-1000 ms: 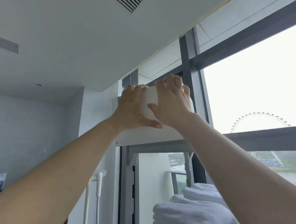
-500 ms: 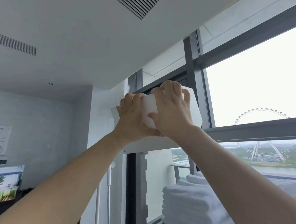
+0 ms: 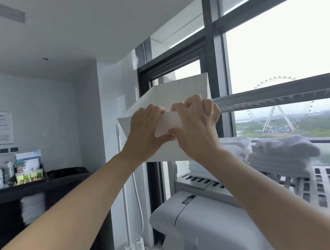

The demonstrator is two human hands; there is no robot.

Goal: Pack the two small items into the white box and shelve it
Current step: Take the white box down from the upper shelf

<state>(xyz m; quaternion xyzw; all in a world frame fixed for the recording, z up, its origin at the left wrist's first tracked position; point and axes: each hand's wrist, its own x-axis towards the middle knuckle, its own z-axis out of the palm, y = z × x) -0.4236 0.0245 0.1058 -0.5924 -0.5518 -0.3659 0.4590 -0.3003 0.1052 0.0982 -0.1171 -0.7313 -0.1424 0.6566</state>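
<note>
Up in front of the tall dark-framed window, at head height, holding a large white rectangular cardboard box with both bare hands, arms stretched forward and upward. Left hand spread flat on the near face of the box, fingers close together and curled over the upper edge, thumb pressed below. Right hand just beside it, fingers bent and hooked over the same edge, thumb touching the left thumb. Between the two hands, a small pale flap or tab clamped by both thumbs, probably to keep the box shut during the lift. Box tilted, near face leaning toward the camera, bottom edge well above the folded white towels on the slatted grey rack. Not possible to see the two small items; judged to be inside already. No shelf under the box yet, so likely on the way to one. Both hands near the middle, perhaps for balance.
</note>
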